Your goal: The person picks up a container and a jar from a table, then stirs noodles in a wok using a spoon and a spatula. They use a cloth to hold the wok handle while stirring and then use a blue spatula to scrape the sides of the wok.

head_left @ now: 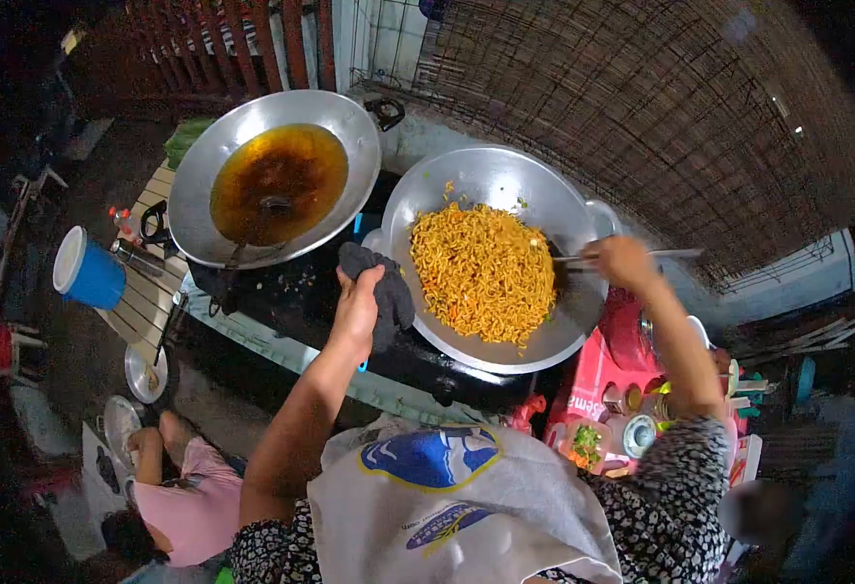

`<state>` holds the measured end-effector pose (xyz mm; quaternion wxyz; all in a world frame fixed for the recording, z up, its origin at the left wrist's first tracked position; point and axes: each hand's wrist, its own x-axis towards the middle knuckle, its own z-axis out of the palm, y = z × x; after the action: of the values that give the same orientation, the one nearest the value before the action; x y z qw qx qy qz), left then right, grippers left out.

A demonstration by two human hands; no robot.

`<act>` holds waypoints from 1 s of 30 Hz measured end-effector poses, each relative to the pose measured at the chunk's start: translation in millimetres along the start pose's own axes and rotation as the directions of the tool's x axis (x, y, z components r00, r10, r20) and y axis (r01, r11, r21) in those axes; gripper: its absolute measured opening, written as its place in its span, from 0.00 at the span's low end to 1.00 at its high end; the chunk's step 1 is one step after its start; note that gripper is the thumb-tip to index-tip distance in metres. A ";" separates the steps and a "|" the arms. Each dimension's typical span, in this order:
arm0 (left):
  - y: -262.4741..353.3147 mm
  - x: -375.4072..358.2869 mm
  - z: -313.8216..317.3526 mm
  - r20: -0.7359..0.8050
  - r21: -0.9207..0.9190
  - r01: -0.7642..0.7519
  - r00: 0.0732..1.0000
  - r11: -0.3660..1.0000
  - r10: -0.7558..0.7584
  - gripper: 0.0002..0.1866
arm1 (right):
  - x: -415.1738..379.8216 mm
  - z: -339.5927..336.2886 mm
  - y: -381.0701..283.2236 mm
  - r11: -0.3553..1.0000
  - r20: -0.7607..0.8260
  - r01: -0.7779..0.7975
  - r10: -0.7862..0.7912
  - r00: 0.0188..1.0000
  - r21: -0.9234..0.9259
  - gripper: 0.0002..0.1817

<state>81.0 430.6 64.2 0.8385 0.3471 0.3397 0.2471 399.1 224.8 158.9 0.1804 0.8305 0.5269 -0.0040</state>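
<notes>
Fried noodles [486,273] fill the middle of a large metal wok [476,352], with small bits of orange and green among them. At the wok's left edge, my left hand [357,304] grips a dark grey cloth [381,287] against the rim. My right hand [622,263], slightly blurred, is closed around the handle of a metal spatula [675,253] over the right rim. The spatula's blade is hidden at the noodles' right side. To the left stands a second wok [194,185] with brown oil [291,175] and a dark utensil resting in it.
A red table [583,384] at right bears jars and a tub of chopped vegetables [586,443]. On a slatted surface [145,302] at left stands a blue bucket [94,275]. Another person [189,496] in pink is at lower left. A wire-and-bamboo screen [622,127] stands behind.
</notes>
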 end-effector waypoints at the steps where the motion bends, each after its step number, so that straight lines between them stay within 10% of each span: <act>1: -1.1 0.5 2.2 -0.024 0.034 -0.007 1.000 0.999 0.007 0.33 | 6.4 27.1 -8.7 0.956 -0.028 -0.008 0.017 0.999 0.294 0.12; 9: 1.5 -2.0 4.4 -0.009 0.011 -0.013 1.000 1.000 0.013 0.27 | 15.9 6.1 -10.0 0.769 -0.026 0.031 -0.019 0.999 0.638 0.12; 23: -6.9 8.0 -2.4 -0.049 -0.002 -0.038 0.998 0.999 0.038 0.16 | -14.5 -95.3 -25.8 0.994 -0.373 -0.011 -0.031 0.927 -0.110 0.08; 30: 0.1 0.8 7.1 -0.074 -0.002 -0.019 0.997 1.000 0.018 0.16 | -14.4 -56.1 1.0 0.986 0.125 -0.047 0.067 0.990 -0.158 0.10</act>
<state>86.8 428.3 67.7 0.8234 0.3398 0.3671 0.2680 383.2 228.9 214.4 0.2780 0.8269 0.4887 -0.0119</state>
